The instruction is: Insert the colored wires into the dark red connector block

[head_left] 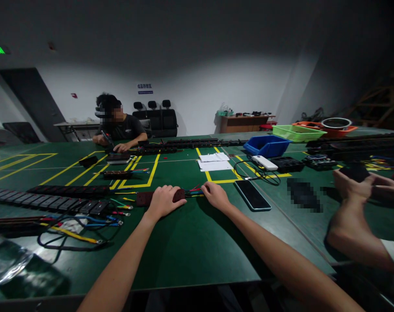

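**Left hand [166, 201] Grips a Dark Red Strip [144, 199], Right Hand [215, 195] at Its Wires [193, 190]**

In the head view, a person works with two bare hands over a green table [183, 260]. The left hand is closed over the dark red strip, palm down, with the thumb reaching along its near side. One end of the strip shows to the left of this hand, and a bit more of it shows between the thumb and the fingers. Thin red, blue and yellow wires run from the strip toward the right hand, whose fingers are curled in, pinching the wires near their ends; the exact contact is partly hidden by the fingers.

To the left of the left hand lie black segmented strips [50, 201], with coloured leads [122, 208] ending in metal lugs nearest to it. Just right of the right hand a phone [253, 195] lies flat. Beyond the right hand are white papers [214, 162], and farther off to its right a white device [265, 163] with a black cable [249, 170] and a blue bin [266, 146].

Well to the right of the right hand, another person's hands [354, 184] hold a dark object [355, 172]. Across the table, beyond the left hand and to its left, a co-worker [128, 128] bends over parts, holding a tool [108, 139].
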Demonstrator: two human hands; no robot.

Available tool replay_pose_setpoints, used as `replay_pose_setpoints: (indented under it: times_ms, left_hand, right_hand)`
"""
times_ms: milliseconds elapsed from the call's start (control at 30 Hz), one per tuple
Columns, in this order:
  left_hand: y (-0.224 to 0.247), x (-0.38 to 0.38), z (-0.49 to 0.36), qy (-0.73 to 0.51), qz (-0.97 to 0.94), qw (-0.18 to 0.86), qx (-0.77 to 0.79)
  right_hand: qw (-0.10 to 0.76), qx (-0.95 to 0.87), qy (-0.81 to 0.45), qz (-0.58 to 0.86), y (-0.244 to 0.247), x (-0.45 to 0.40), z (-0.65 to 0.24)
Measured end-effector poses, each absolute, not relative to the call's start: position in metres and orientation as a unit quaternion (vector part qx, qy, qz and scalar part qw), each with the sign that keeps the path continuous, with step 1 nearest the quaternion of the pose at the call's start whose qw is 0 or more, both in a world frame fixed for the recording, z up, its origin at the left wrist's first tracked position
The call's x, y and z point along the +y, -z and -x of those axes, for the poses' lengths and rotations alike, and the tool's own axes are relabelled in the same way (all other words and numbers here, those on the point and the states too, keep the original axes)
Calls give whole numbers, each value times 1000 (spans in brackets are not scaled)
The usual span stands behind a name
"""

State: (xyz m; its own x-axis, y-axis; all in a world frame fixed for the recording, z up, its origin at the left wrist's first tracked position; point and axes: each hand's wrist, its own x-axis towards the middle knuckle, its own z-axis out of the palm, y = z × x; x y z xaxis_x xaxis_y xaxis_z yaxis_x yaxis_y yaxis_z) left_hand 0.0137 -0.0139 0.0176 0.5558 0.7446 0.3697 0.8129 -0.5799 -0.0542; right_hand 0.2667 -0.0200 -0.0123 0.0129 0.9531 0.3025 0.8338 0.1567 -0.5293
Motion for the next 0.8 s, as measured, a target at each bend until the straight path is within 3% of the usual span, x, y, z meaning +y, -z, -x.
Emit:
replay_pose_setpoints:
  times_ms: [800]
  left_hand:
    - [-19, -15, -14, 145, 876, 110, -446]
  right_hand:
    - [320, -691, -85, 643, 14, -20, -265]
